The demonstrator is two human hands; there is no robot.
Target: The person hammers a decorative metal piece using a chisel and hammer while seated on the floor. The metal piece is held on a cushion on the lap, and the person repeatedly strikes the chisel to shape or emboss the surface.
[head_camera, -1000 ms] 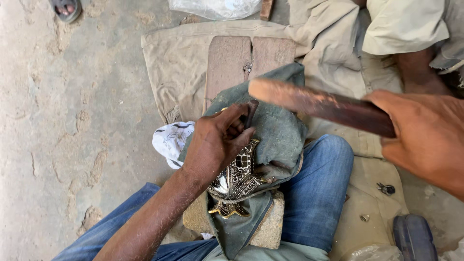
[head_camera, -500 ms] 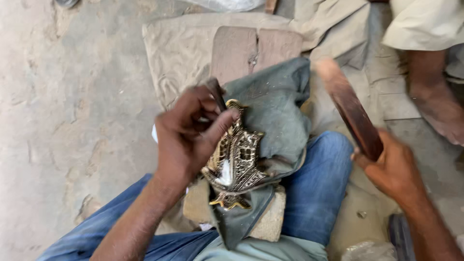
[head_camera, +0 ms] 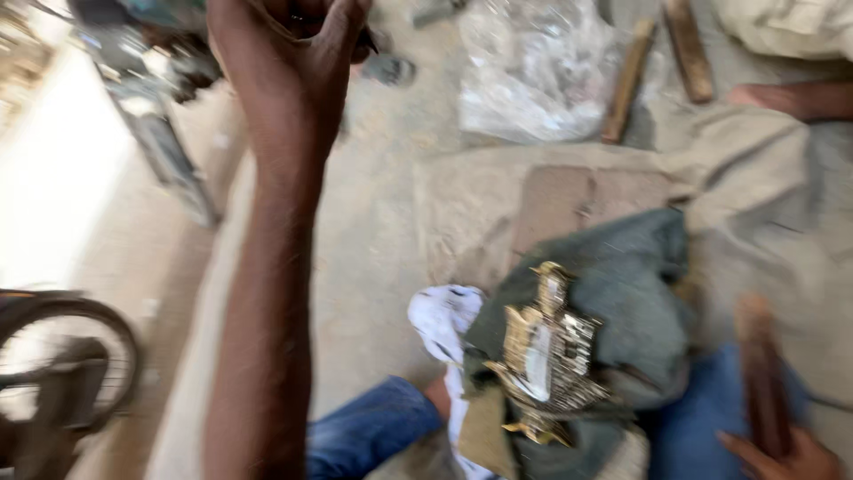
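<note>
An ornate brass casting lies on a grey-green cloth spread over my lap, with nothing touching it. A white rag sits against its left side. My left hand is lifted high toward the top edge, arm stretched up, fingers curled. Blur and the frame edge hide whether it holds anything. My right hand is low at the bottom right and grips a brown wooden stick, which points up beside the cloth. My legs in blue jeans show under the cloth.
A flat wooden board lies on sackcloth beyond my lap. Farther off are a clear plastic bag, two wooden sticks, a sandal and another person's foot. A wheel stands at the left.
My left hand has let go of the brass casting and swung up high. My right hand has lowered the stick toward the bottom right. The view has tilted and shifted left.
</note>
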